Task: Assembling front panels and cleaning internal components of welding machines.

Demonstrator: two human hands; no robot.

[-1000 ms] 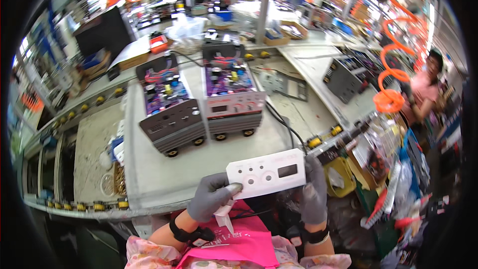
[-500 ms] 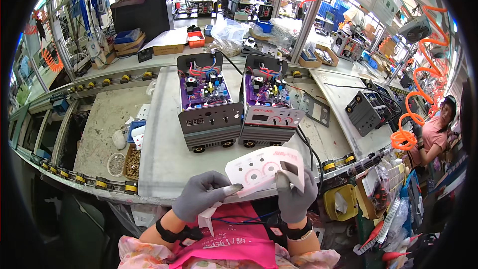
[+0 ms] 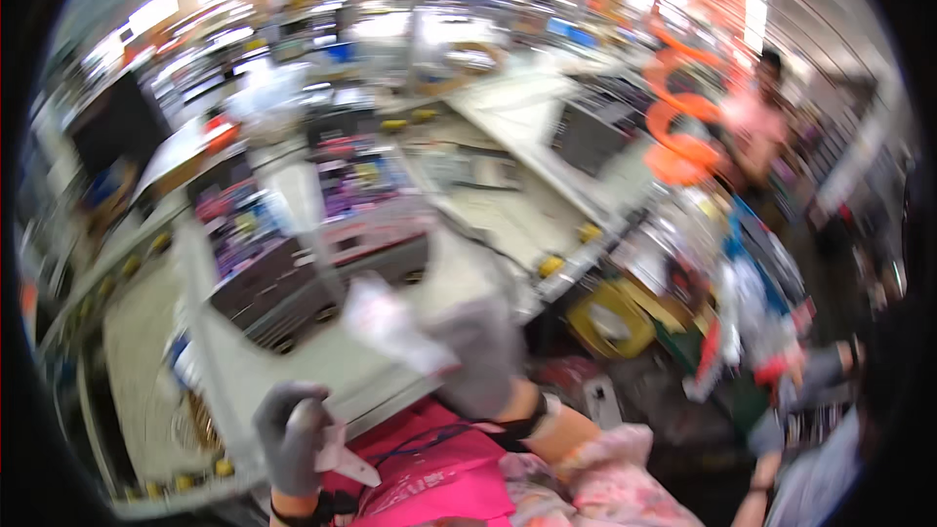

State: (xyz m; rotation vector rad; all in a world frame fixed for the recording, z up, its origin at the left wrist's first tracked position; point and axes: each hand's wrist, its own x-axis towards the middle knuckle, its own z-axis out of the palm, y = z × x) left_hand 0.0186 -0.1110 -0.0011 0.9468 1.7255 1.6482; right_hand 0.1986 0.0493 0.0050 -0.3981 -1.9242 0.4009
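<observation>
The left hand (image 3: pixel 291 439), gloved in grey, was low over the near edge of the table (image 3: pixel 220 332), fingers curled and thumb closed on a narrow white strip (image 3: pixel 348 461) that stuck out at four o'clock. The right hand (image 3: pixel 483 351), at two o'clock from the left and in a matching glove, gripped the near end of a white sheet (image 3: pixel 386 322); blur hid how each finger lay. The sheet stood out from that hand towards ten o'clock, tilted above the table and well apart from the left hand.

At ten o'clock from the sheet stood the left unit (image 3: pixel 264 283), open-topped and dark-fronted; close to twelve was the right unit (image 3: pixel 386 254), its top open too. Whether these two touched could not be told. A third unit (image 3: pixel 590 137) rested at one o'clock from the right hand, near an orange hose (image 3: pixel 678 122) hanging in coils.

A yellow bin (image 3: pixel 595 332) sat at about three o'clock from the right hand, and the person's pink apron (image 3: pixel 429 478) showed at seven. A person in pink (image 3: pixel 756 127) was at three o'clock from the hose. At four o'clock from the bin came another person's pale sleeve (image 3: pixel 820 459).
</observation>
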